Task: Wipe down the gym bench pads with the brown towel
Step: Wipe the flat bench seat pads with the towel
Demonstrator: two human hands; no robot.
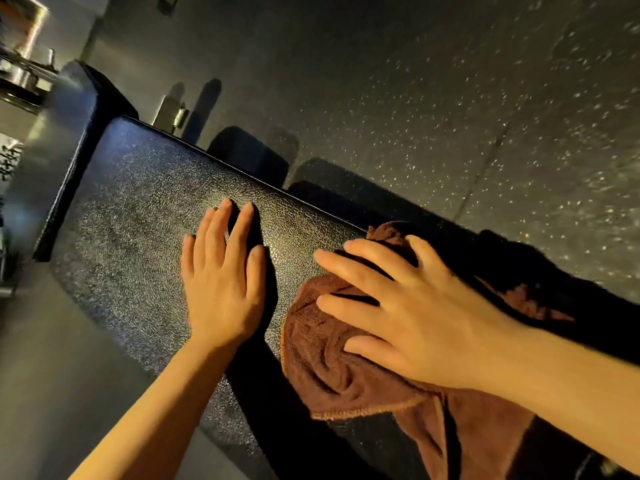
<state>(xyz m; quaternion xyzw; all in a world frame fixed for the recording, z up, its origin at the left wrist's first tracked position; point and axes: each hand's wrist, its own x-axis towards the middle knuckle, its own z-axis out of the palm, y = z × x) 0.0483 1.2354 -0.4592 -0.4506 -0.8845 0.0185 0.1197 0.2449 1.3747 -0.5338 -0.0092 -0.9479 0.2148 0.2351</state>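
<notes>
A black textured bench pad (pixel 138 216) runs diagonally from upper left to lower right. My left hand (pixel 221 282) lies flat on the pad with straight fingers and holds nothing. To its right, my right hand (pixel 401 310) presses with spread fingers on the bunched brown towel (pixel 318 355), which lies on the pad. Part of the towel hangs over the pad's near edge at the lower right. A second black pad (pixel 69 109) adjoins at the upper left.
Dark speckled rubber floor (pixel 485 98) fills the upper right. Black foam rollers (pixel 249 157) and metal frame parts (pixel 173 112) sit beyond the pad's far edge. Blurred shiny gym equipment (pixel 24 74) stands at the far left. Grey floor (pixel 52 375) lies along the near side.
</notes>
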